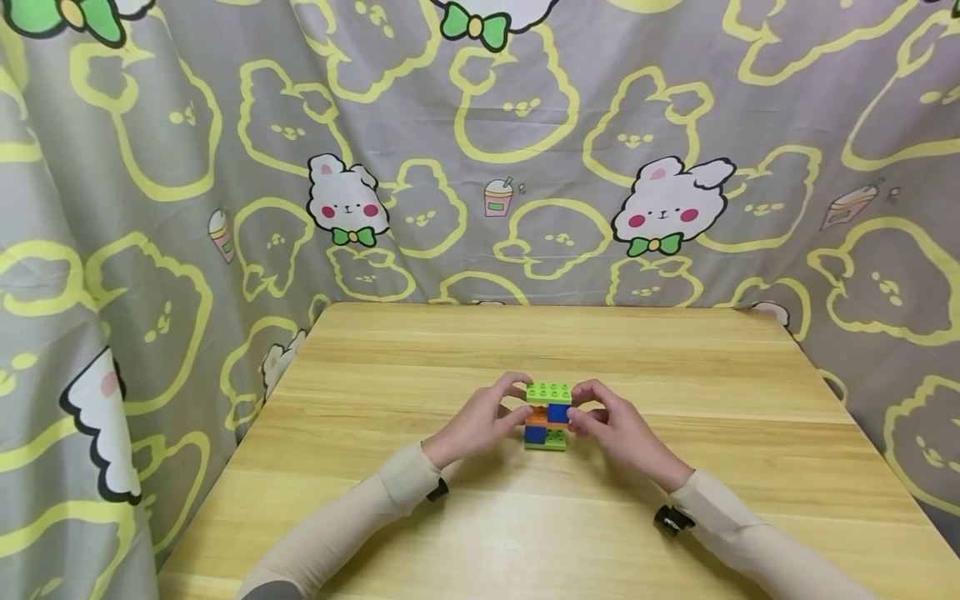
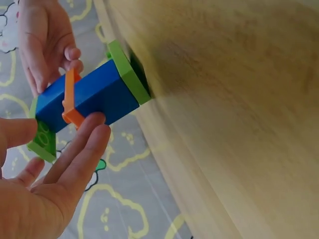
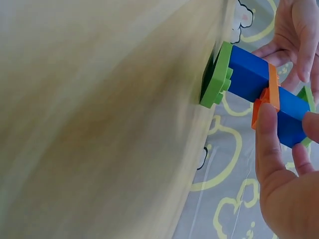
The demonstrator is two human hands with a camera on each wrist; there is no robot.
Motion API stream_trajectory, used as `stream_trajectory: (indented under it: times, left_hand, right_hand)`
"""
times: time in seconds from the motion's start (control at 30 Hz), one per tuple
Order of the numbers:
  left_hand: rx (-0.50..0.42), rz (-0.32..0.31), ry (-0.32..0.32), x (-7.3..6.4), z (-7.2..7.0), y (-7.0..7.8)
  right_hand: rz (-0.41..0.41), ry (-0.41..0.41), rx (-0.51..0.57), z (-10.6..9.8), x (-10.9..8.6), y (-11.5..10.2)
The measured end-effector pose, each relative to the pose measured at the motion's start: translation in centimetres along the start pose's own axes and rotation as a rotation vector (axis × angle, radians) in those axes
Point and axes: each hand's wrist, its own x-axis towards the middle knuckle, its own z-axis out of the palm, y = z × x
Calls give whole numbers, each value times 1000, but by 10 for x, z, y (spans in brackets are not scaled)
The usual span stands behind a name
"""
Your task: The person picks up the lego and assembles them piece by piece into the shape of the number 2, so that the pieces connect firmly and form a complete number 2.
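A small stack of toy building bricks stands upright on the wooden table. Its bottom is a green plate (image 1: 555, 447), then a blue brick (image 3: 249, 72), an orange plate (image 2: 70, 94), a second blue brick (image 1: 558, 413) and a studded green plate (image 1: 549, 392) on top. From the left, my left hand (image 1: 478, 421) holds the stack, thumb by the top plate and fingers near the orange plate in the left wrist view. My right hand (image 1: 624, 433) grips it from the right, thumb against the upper blue brick and a fingertip at the orange plate's end.
The light wooden table (image 1: 420, 350) extends around the stack on all sides. A grey curtain (image 1: 450, 242) with yellow outlines and rabbit faces hangs behind and beside it. Dark wrist straps (image 1: 672, 520) sit below the beige sleeves (image 1: 352, 521).
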Motion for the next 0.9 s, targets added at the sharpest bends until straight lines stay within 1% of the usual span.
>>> stream_trajectory:
  times: [0.13,0.33,0.53,0.77,0.9]
  left_hand:
    - [-12,-19,9,1,0,-1]
    - [-42,-20,8,4,-1,-2]
    - [-49,-28,6,5,-2,-4]
    - [-59,-47,-4,5,-3,-4]
    - [-56,-53,-7,7,-4,-6]
  right_hand:
    - [-5,11,3,0,5,1]
    - [15,18,27,1,10,0]
    - [25,3,40,1,13,0]
    - [1,-5,3,0,13,3]
    - [12,-1,-19,0,14,2]
